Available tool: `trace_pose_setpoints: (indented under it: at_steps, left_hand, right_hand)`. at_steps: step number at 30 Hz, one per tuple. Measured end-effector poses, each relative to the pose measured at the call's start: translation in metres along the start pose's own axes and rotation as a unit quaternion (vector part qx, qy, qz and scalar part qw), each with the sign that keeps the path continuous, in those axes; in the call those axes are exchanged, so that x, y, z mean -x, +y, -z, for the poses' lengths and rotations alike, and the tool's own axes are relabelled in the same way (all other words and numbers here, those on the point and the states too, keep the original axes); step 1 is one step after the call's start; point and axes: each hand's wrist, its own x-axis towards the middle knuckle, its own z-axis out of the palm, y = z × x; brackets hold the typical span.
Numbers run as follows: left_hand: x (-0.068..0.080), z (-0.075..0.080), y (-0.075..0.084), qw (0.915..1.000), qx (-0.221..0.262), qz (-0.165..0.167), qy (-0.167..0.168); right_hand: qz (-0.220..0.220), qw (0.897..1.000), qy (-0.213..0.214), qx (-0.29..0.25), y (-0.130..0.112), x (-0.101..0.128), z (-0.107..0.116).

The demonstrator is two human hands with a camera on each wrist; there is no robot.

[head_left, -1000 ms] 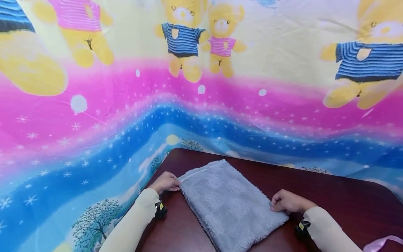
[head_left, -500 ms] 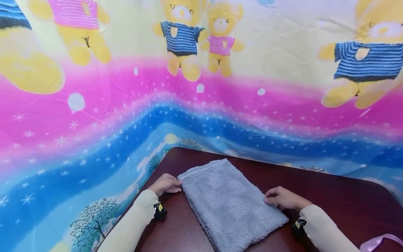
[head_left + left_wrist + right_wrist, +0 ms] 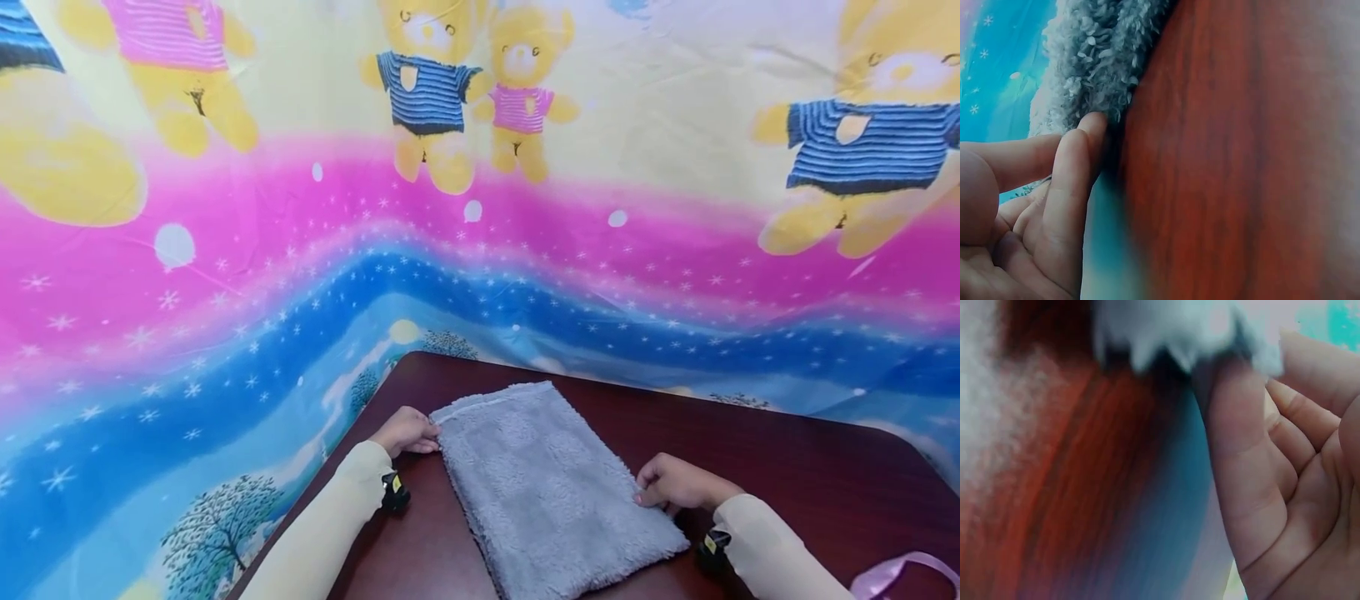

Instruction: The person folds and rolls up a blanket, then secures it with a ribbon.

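Observation:
A folded grey fluffy cloth (image 3: 547, 492) lies at a slant on the dark wooden table, with a smoother band along its far edge. At its far left corner, my left hand (image 3: 407, 431) pinches the cloth's edge; the left wrist view shows the thumb and a finger (image 3: 1071, 165) meeting at the thick pile. On the opposite side, my right hand (image 3: 686, 483) pinches the right edge, a little above the near right corner. Up close in the right wrist view, a blurred white-grey flap of the cloth (image 3: 1172, 328) covers the right fingertips.
The reddish-brown table (image 3: 810, 467) has a rounded far corner. A curtain (image 3: 480, 275) printed with bears, snowflakes and trees hangs right behind it. A shiny pink ribbon-like strip (image 3: 888, 575) lies at the near right. Black cameras (image 3: 395, 492) sit on both wrists.
The cloth's far end has shifted slightly to the right, my left hand moving with it. My right hand went a little up along the right edge, then back down.

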Motion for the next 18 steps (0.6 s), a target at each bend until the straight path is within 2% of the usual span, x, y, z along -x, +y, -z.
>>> trace_pose_setpoints:
  at_steps: [7, 13, 18]
  left_hand:
    - [-0.018, -0.006, 0.006, 0.9999, -0.003, 0.009, 0.007]
    - [-0.025, -0.021, 0.017, 0.9998, -0.012, 0.003, 0.013]
    - [-0.028, -0.031, 0.02, 0.9994, -0.031, -0.003, 0.013]
  right_hand:
    - [-0.013, 0.999, -0.033, -0.006, -0.01, 0.008, -0.005]
    - [-0.011, 0.997, -0.077, -0.021, -0.014, 0.018, -0.012]
    - [-0.009, 0.997, -0.074, -0.03, -0.014, 0.023, -0.016]
